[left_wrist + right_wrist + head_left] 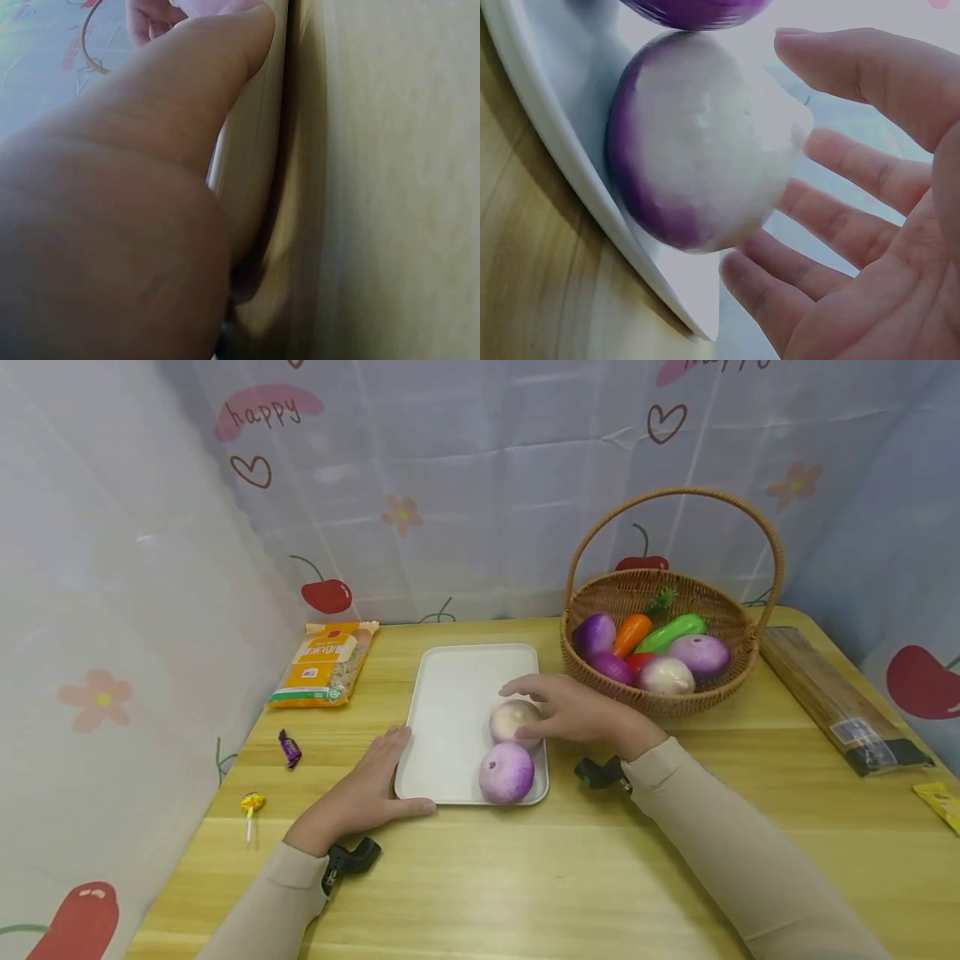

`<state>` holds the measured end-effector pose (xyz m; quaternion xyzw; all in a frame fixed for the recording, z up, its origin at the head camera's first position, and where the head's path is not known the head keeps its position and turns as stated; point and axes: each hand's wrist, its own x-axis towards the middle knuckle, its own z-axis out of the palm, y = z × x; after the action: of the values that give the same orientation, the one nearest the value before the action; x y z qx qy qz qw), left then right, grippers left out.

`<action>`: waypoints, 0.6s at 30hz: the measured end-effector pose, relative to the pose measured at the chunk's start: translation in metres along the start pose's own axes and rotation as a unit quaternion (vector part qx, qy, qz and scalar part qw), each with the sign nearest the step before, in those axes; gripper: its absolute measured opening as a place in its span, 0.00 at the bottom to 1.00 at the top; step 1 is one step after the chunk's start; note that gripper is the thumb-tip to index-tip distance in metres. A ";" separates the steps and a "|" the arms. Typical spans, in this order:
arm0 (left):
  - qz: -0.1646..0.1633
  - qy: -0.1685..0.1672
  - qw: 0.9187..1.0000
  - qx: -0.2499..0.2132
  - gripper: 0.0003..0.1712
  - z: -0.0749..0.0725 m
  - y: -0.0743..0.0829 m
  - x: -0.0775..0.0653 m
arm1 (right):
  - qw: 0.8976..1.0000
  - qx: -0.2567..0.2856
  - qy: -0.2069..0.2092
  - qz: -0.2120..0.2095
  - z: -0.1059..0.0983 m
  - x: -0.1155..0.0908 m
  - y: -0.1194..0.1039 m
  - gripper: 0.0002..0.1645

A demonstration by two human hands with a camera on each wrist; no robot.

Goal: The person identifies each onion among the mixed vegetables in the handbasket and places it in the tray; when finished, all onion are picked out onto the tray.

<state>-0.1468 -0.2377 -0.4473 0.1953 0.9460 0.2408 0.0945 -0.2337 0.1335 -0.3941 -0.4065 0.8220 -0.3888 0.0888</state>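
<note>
A white tray [450, 727] lies on the table with two round purple-and-white vegetables, like turnips or onions, touching on its right side. My left hand [363, 789] rests at the tray's near left corner, fingers along the left side and thumb along the front edge. Over the rear, paler vegetable [512, 723] is my right hand [570, 710], its fingers spread around it. The right wrist view shows this pale vegetable [697, 142] with the thumb off its surface; whether the other fingertips touch it, I cannot tell. The more purple vegetable [507, 773] sits in front.
A wicker basket [675, 702] of toy vegetables stands at the back right, its tall handle arching up. Beside it lies a long brown packet [832, 693]. On the left are an orange food bag [318, 668], a purple wrapped candy [289, 749] and a lollipop [252, 803].
</note>
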 end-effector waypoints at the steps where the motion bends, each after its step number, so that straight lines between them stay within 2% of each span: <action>1: 0.002 0.001 1.000 -0.001 0.78 0.000 0.000 0.000 | 1.000 0.000 0.000 0.001 -0.001 0.000 -0.001 0.37; 18: -0.002 -0.002 1.000 0.000 0.78 0.000 -0.002 0.000 | 1.000 -0.013 -0.005 -0.004 -0.010 -0.002 -0.015 0.36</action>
<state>-0.1470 -0.2392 -0.4481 0.1938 0.9463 0.2400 0.0965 -0.2277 0.1347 -0.3770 -0.4132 0.8247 -0.3764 0.0861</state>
